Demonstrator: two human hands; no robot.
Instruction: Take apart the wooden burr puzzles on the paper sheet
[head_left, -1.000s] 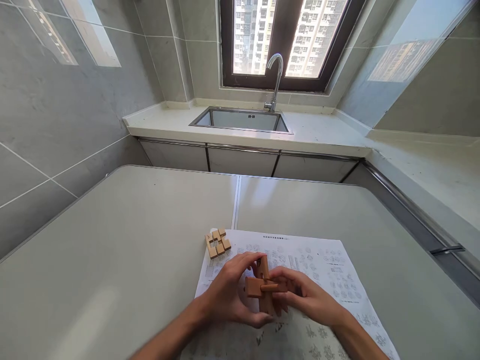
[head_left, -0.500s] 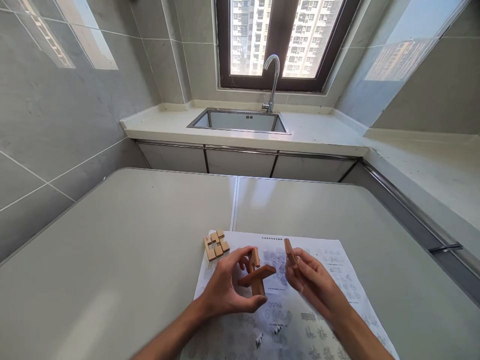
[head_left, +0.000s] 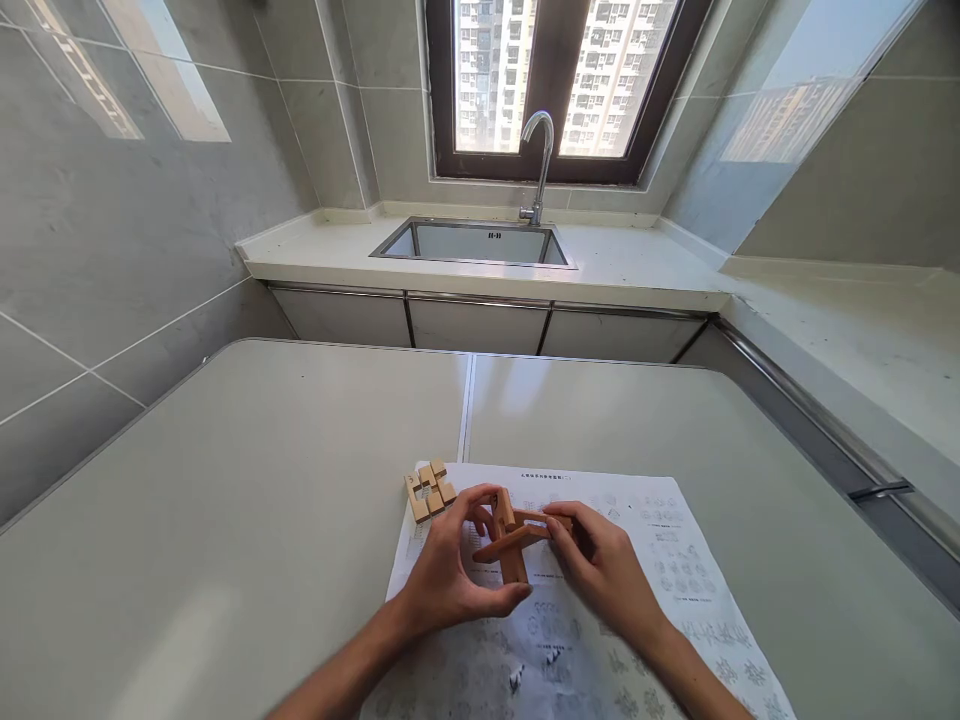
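– Hands first: our left hand (head_left: pixel 450 570) curls loosely round the crossed wooden puzzle pieces (head_left: pixel 511 540), thumb under, fingers on top.
– Right hand (head_left: pixel 600 565)? Half a second ago it held a loose stick clear of the cross.
– Now it's in, fingertips pinching that stick against the cross. We read it as being fitted.
– Around them?
– Instruction sheet (head_left: pixel 675 560) underneath, on the table (head_left: pixel 225 500); small wooden block cluster (head_left: pixel 429 489) near its corner.

Two hands (head_left: pixel 450 575) (head_left: pixel 604 570), two wooden puzzles (head_left: pixel 514 540) (head_left: pixel 429 489), one printed sheet (head_left: pixel 660 560)

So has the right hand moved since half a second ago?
Yes. The right hand came left across the paper sheet to the wooden puzzle.
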